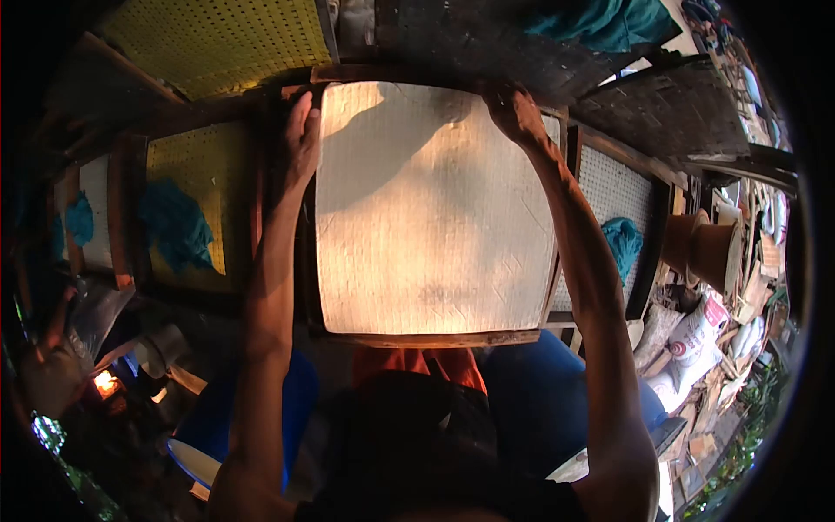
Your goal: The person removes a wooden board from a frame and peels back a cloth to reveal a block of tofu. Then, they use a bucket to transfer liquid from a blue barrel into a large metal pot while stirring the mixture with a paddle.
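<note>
Because both sides likely needed steadying, left hand [302, 135] lay by the far left edge, right hand [524, 117] at the far right corner; finger closure unclear. Pale panel [430, 226] sat between, wooden frame [435, 340] seemingly bearing its weight.

Brown pots [715, 248], right; printed white sack [696, 344] below them; scattered wood [703, 447] alongside; orange glow [106, 384], lower left.

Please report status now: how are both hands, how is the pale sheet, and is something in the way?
Left hand by far left corner, right hand at far right; grip unclear. Pale sheet over wooden frame, partly shadowed. Nothing seen lying on it.
</note>
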A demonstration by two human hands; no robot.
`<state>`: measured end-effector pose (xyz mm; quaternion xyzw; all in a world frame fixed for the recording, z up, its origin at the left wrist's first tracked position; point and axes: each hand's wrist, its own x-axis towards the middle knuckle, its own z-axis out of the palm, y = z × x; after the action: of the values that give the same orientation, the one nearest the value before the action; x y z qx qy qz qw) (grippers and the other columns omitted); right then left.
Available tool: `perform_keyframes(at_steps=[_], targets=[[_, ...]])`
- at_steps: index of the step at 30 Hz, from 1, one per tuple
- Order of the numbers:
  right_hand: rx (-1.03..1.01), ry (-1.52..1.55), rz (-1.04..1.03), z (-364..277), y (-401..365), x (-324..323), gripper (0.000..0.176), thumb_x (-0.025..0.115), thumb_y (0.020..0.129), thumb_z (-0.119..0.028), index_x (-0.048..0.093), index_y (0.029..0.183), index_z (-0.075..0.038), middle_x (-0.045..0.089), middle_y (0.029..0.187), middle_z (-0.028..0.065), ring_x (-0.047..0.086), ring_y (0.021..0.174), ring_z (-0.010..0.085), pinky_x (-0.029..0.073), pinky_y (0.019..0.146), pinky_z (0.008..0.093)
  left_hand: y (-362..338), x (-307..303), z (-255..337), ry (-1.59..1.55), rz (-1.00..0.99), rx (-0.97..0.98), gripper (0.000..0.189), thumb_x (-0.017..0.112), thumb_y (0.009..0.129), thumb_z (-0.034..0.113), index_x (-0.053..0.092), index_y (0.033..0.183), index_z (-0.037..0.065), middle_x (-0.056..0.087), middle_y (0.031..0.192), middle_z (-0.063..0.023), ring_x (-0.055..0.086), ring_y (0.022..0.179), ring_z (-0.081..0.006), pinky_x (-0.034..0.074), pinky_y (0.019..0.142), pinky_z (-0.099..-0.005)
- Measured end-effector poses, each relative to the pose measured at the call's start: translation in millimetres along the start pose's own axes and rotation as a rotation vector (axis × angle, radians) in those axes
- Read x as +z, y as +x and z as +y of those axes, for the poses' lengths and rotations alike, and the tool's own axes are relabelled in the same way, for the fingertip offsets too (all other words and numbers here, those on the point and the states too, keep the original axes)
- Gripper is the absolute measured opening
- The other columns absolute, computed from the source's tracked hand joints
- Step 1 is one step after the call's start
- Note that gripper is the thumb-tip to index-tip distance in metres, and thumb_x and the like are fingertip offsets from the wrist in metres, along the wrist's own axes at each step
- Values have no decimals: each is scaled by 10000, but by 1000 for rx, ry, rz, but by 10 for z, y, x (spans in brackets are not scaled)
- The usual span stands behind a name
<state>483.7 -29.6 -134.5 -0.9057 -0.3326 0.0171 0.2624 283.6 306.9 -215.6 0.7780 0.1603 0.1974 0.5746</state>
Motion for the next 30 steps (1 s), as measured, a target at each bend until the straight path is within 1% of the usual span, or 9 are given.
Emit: perform_keyframes(at_steps=[5,8,14,17,19,21,25,28,30], targets=[[139,17,226,178,-1009,-427,321,551,971,-224,656,1240,-85,652,1200,168,603,1142,363,467,984,421,-733,-132,378,207,-73,-29,525,429,1068,354,429,1459,2,456,1498,-153,408,1398,-251,295,1163,-363],[358,34,244,180,-1796,-649,337,569,950,-227,652,1226,-54,667,1121,187,668,972,323,524,860,412,-810,-4,315,74,-56,-68,536,427,1067,352,415,1467,-5,452,1496,-160,403,1400,-251,286,1165,-368],[594,175,224,52,-3355,-846,324,554,991,-233,663,1209,-20,675,1180,202,642,1132,322,489,968,376,-931,-70,134,103,47,-61,537,458,1059,351,415,1466,3,444,1502,-151,403,1398,-250,289,1163,-362],[676,356,208,99,-4068,-515,482,525,1030,-258,461,1434,-2,609,1329,189,580,1216,260,446,1015,373,-1425,-269,273,147,265,-66,496,500,1047,311,455,1426,-6,497,1454,-162,454,1361,-259,336,1139,-354],[581,413,194,-105,-4282,-363,521,511,1027,-200,365,1476,19,537,1377,271,559,1241,348,431,1039,397,-2044,-377,428,115,353,-89,529,520,1038,333,424,1440,3,434,1495,-210,427,1387,-294,360,1123,-372],[620,657,19,-214,-4399,-276,734,526,1023,-360,187,1540,36,372,1518,250,442,1348,336,380,1093,422,-2856,-463,519,266,438,-148,494,532,1036,292,444,1425,0,491,1447,-206,476,1348,-302,389,1097,-375],[380,837,132,-275,-4437,-225,801,540,1010,-405,148,1553,35,297,1563,234,373,1397,299,341,1122,409,-4734,-369,832,419,483,-481,469,498,1047,304,471,1408,6,480,1455,-181,455,1358,-302,375,1103,-416],[520,1041,77,-16,-4527,-177,808,553,1008,-384,127,1563,20,242,1592,228,332,1422,305,293,1155,399,-6502,-142,285,522,476,-682,461,516,1031,315,499,1387,21,519,1400,-192,494,1311,-333,404,1071,-443],[277,1276,82,209,-4646,-80,732,541,1002,-255,151,1569,-4,308,1567,203,374,1398,253,294,1151,361,-7458,44,269,644,472,-806,448,529,1021,311,523,1362,21,556,1357,-191,524,1276,-343,421,1052,-452]])
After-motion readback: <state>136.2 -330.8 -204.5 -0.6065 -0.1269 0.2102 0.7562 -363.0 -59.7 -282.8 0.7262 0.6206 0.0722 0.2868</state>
